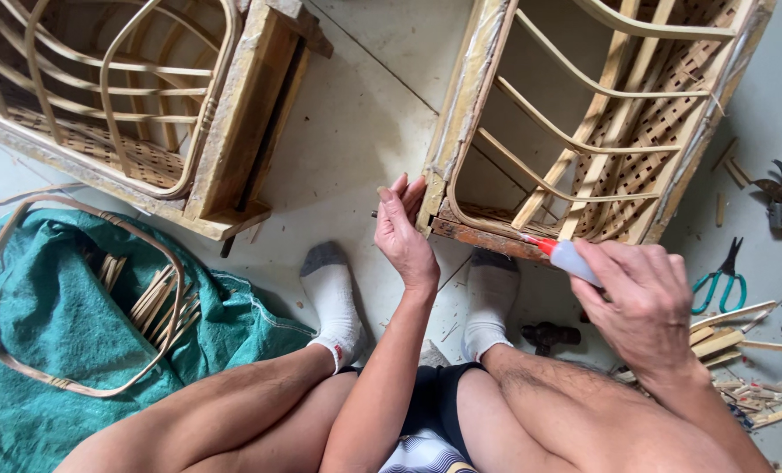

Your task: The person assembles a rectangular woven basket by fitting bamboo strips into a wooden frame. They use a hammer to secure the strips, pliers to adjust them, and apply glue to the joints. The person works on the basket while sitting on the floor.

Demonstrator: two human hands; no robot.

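Floor (365,114): glue bottle (570,258) in R hand (641,302)

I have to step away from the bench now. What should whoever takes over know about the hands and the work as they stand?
Left hand: open, fingers pressed on the corner of the rattan frame.
Right hand: grip shut on a glue bottle, red tip at the frame's lower rail.
Nearby: hammer between the feet, scissors and cane offcuts on the right.
Done: cannot tell how much glue is laid.
Left: that corner joint is in hand.
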